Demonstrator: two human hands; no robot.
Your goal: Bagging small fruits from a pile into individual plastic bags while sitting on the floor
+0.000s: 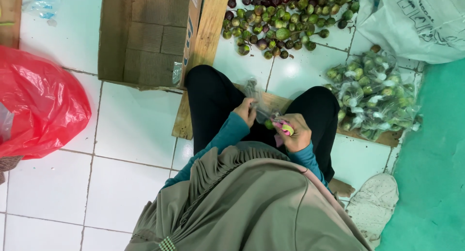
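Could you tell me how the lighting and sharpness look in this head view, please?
Head view: even, soft light, faint glare on the white floor tiles; the fruit pile is fairly sharp; both hands, left and right, look slightly soft; wide-lens bending at the edges.

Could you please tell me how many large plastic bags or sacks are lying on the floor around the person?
2: a crumpled red plastic bag at the left edge, and a white plastic sack at the top right corner. Others may lie out of view.

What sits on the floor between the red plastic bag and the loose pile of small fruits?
In the head view, an open cardboard box and a wooden plank lie between the red plastic bag and the fruit pile.
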